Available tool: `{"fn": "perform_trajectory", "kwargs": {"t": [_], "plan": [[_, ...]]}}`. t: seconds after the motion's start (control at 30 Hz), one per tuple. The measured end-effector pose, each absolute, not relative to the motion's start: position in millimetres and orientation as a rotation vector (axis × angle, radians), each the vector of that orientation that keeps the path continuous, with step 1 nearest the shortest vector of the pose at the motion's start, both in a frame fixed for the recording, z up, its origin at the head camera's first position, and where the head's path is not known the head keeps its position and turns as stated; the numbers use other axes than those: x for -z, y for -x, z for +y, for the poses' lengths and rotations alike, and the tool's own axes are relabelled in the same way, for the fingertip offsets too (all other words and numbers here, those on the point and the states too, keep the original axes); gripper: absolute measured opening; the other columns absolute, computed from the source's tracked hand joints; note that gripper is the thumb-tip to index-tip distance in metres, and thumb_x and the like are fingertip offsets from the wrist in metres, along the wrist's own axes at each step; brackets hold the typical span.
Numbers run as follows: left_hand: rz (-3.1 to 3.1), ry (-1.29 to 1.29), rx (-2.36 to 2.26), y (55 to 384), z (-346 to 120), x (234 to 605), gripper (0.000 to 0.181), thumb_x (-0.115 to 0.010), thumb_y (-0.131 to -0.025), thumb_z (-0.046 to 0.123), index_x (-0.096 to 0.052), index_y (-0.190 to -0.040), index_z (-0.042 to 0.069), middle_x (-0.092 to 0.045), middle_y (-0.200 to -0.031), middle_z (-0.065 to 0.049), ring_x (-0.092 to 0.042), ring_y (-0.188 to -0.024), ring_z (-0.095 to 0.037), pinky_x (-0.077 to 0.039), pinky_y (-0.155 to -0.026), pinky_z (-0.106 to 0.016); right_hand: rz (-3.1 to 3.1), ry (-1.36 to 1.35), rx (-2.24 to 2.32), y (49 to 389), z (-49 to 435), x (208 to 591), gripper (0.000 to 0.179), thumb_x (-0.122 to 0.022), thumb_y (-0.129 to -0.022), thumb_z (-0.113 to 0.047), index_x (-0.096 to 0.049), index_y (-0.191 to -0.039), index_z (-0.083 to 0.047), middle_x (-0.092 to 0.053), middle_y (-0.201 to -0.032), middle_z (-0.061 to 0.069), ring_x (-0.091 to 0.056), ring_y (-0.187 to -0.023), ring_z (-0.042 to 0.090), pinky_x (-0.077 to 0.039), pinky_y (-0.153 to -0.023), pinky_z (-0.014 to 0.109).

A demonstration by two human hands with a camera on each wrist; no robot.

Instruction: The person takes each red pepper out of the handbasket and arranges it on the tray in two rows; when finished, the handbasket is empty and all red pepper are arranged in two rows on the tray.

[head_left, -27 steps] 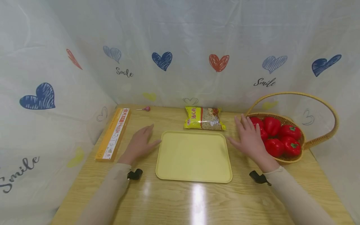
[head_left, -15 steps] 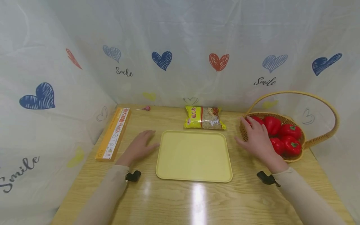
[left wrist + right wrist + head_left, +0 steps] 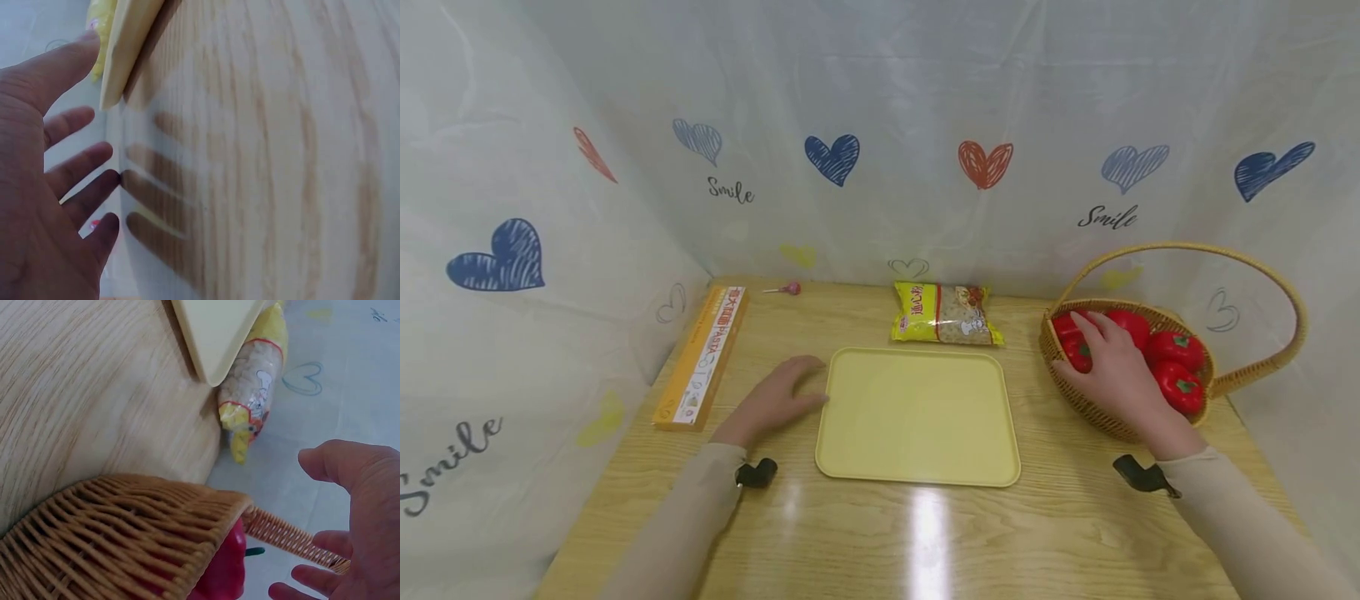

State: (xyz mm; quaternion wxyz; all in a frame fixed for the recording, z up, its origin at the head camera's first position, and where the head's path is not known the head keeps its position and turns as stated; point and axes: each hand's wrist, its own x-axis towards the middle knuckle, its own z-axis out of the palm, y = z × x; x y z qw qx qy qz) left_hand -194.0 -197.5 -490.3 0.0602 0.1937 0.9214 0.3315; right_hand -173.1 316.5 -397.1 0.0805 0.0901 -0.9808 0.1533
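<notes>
My right hand (image 3: pixel 1116 371) is over the wicker basket (image 3: pixel 1093 414), its fingers spread above the red bell peppers (image 3: pixel 1180 387) inside. In the right wrist view, thumb and fingers stand apart with nothing between them, and one pepper (image 3: pixel 225 565) with a green stem shows past the basket's rim. Part of the peppers is hidden under this hand. My left hand (image 3: pixel 775 402) holds nothing; its relaxed fingers hover beside the left edge of the pale yellow tray (image 3: pixel 917 417). The left wrist view shows their reflection on the glossy tabletop.
A yellow bag of pasta (image 3: pixel 947 314) lies behind the tray. At the left is a long orange pasta box (image 3: pixel 703 358), and a lollipop (image 3: pixel 792 288) lies at the back. The basket's tall handle (image 3: pixel 1292 300) arches out to the right. A printed curtain (image 3: pixel 895 92) encloses the table.
My right hand has moved right, from beside the basket's left rim to over the peppers. The left hand has shifted slightly toward me, its fingers bending a little more.
</notes>
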Motion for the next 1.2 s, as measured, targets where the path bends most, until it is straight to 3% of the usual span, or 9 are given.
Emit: {"fn": "perform_trajectory", "kwargs": {"t": [0.5, 0.77, 1.2], "plan": [[2.730, -0.677, -0.985, 196, -201, 492, 0.067, -0.070, -0.095, 0.044, -0.050, -0.152, 0.015, -0.034, -0.163, -0.013, -0.026, -0.151, -0.039, -0.022, -0.120, -0.060, -3.013, -0.269, -0.500, 184, 339, 397, 0.079, -0.077, -0.088, -0.023, -0.038, -0.150, 0.008, -0.030, -0.149, 0.039, -0.030, -0.132, 0.061, -0.032, -0.102, 0.078], [2.720, -0.771, -0.969, 199, -203, 496, 0.070, -0.069, -0.097, 0.041, -0.044, -0.155, 0.012, -0.031, -0.164, -0.017, -0.017, -0.153, -0.041, -0.008, -0.123, -0.061, -3.142, -0.332, -0.489, 189, 347, 393, 0.067, -0.075, -0.090, -0.020, -0.047, -0.144, 0.008, -0.033, -0.145, 0.043, -0.032, -0.129, 0.062, -0.034, -0.103, 0.075], [2.689, -0.782, -0.961, 201, -203, 502, 0.071, -0.066, -0.098, 0.041, -0.039, -0.158, 0.013, -0.022, -0.167, -0.019, -0.009, -0.155, -0.041, 0.001, -0.123, -0.059, -3.267, -0.343, -0.517, 194, 352, 392, 0.067, -0.075, -0.091, -0.021, -0.046, -0.145, 0.007, -0.031, -0.147, 0.041, -0.034, -0.132, 0.059, -0.037, -0.103, 0.073]]}}
